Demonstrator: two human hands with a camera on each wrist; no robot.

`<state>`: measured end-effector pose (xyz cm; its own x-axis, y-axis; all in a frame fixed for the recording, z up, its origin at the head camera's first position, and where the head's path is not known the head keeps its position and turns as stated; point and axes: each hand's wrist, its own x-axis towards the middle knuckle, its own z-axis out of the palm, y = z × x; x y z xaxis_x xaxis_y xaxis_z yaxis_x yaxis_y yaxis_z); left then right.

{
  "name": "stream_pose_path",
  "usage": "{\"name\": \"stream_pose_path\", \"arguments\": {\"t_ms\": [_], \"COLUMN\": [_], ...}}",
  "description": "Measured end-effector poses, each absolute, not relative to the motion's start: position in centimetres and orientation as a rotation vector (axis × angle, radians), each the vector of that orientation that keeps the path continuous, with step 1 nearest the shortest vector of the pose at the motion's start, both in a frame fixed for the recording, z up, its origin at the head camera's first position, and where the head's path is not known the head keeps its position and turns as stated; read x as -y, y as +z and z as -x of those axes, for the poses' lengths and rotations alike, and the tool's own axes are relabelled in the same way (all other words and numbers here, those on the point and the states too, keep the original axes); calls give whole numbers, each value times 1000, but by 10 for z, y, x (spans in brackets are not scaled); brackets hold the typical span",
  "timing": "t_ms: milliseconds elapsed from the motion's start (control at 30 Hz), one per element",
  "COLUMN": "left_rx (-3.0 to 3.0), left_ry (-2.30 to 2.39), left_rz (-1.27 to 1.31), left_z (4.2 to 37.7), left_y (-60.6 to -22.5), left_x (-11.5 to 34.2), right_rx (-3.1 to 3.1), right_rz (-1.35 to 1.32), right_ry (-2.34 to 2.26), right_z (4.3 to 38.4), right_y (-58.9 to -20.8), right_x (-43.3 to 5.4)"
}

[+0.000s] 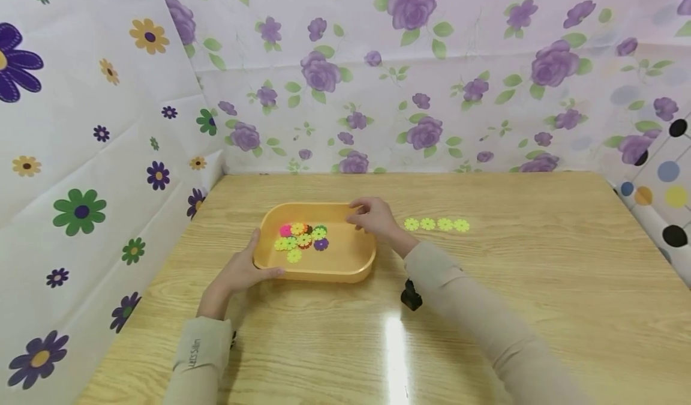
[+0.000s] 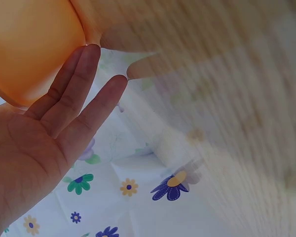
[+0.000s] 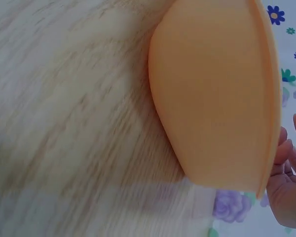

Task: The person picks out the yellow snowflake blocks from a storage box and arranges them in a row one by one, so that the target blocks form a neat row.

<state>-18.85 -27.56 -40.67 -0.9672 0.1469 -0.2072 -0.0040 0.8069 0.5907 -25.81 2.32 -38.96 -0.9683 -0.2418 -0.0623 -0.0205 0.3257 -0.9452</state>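
Yellow-orange tray (image 1: 348, 254) is set left of centre on the wood table (image 1: 540, 261); rounded corners, smooth walls. Flower-shaped discs (image 1: 305, 239) are piled in its left half: mostly yellow-green, with pink, orange, green, red and purple mixed in, some overlapped. Four more yellow-green discs (image 1: 429, 224) are lined up on the table, right of the tray. Left hand (image 1: 237, 273) is laid around the tray's near-left corner, fingers straight along the outer wall, thumb on the near rim. Right hand (image 1: 373, 218) is held over the far-right corner, fingers bent, thumb close; whether a disc is pinched cannot be told. Bare tray floor is left right of the pile; wood is seen between tray and wall cloth (image 1: 345, 117). Black object (image 1: 411, 297) is partly covered by right sleeve (image 1: 459, 291). Right fingers are partly hidden by the rim in the right wrist view; tray is cut off in both wrist views.
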Motion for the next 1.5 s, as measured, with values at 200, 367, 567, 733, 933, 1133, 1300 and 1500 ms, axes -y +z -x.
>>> {"name": "stream_pose_path", "arguments": {"t_ms": [200, 367, 567, 733, 933, 1133, 1300, 1500], "left_rx": [-2760, -2765, -2760, -2764, -2758, -2766, -2772, -2776], "left_ry": [891, 889, 907, 899, 903, 897, 892, 864], "left_rz": [-107, -110, -109, -99, -99, -124, -115, -120], "left_z": [189, 190, 191, 190, 191, 191, 190, 189], "left_y": [-406, -406, -409, -409, -409, -407, -405, -406], "left_x": [275, 275, 274, 275, 273, 273, 275, 275], "right_rx": [-2395, -2467, -2568, -2608, -2647, -2627, -2686, -2769], "right_rz": [259, 272, 360, 380, 433, 433, 504, 513], "right_ry": [-1698, -1624, -1455, -1338, -1231, -1174, -1058, -870], "right_z": [259, 261, 264, 267, 268, 265, 263, 261], "right_y": [-394, -402, -412, -415, -421, -427, -426, -429], "right_x": [-3, 10, 19, 30, 42, 47, 50, 54]}}
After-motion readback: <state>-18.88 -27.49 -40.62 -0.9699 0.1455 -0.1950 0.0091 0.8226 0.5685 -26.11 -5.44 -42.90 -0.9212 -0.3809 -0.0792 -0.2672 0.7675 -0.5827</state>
